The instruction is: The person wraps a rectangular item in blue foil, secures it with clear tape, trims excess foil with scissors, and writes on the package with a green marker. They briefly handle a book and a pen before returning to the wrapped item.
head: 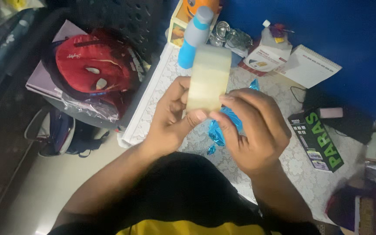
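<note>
Head view, looking down over the person's arms. Table w/ a white lace-pattern cloth fills the middle. At its far edge: a blue-and-grey bottle standing upright, an orange-topped box behind it, some clear glassware, a white squeeze bottle on a white pack, and a spiral desk calendar to the rt. A dark green-lettered box lies flat near the rt edge. Left of the table, a red backpack sits on a seat, partly in plastic wrap; another bag is on the floor below it.

Both hands are raised over the table, blocking the cloth beneath. Between them: a pale, translucent roll of tape, held on edge, upper part sticking up past the fingers. Left hand grips its left side, thumb pressed on the lower rim. Right hand closes on the lower rt corner w/ thumb and fingertips. Crinkled blue foil wrapper shows just behind and below the rt hand; can't tell if it's held or lying on the cloth.
</note>
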